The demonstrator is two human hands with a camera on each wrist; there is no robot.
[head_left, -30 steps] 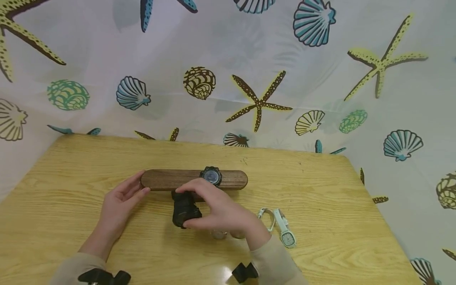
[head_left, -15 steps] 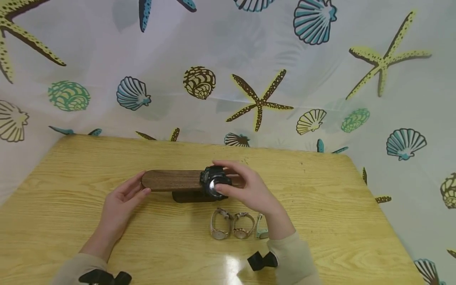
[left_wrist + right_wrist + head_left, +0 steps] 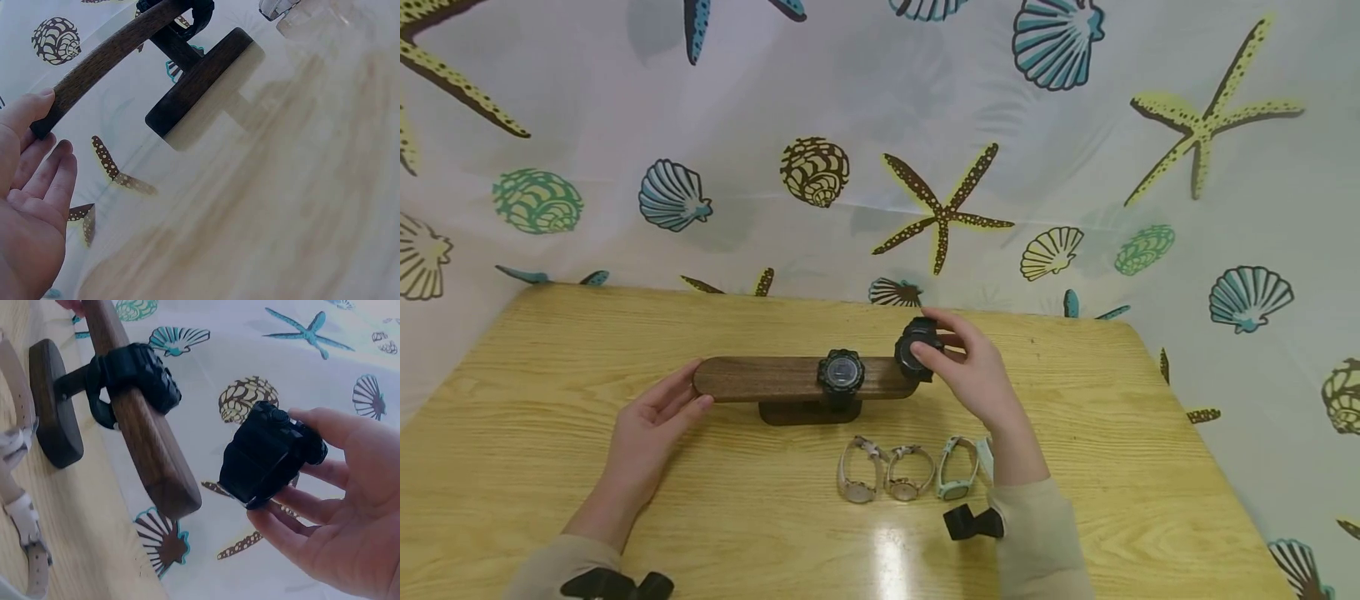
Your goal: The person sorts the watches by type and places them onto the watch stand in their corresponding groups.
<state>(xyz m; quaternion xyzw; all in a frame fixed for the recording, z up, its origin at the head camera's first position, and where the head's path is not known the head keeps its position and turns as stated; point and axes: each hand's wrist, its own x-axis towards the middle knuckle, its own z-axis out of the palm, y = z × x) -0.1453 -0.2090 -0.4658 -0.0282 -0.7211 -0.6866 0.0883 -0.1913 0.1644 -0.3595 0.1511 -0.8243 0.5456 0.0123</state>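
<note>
A dark wooden watch stand [image 3: 760,379] with a rounded crossbar stands mid-table on its small base [image 3: 200,84]. My left hand [image 3: 651,437] pinches the bar's left end between thumb and fingers. Around the bar, right of its middle, sits a black digital watch [image 3: 841,372]. My right hand [image 3: 973,371] holds a second black watch [image 3: 265,456] by its case, just off the bar's right end. The right wrist view shows a gap between this watch and the bar tip. Its strap looks closed into a loop.
In front of the stand lie two pale-strapped watches [image 3: 859,492] [image 3: 904,489] and a mint-green watch [image 3: 955,489]. Another light watch strap [image 3: 985,457] is partly hidden by the right forearm. A shell-print cloth [image 3: 737,100] hangs behind the wooden table [image 3: 625,321].
My right hand has carried the second black watch from in front of the stand to the bar's right end, uncovering the pale watches. My left hand keeps its grip on the bar.
</note>
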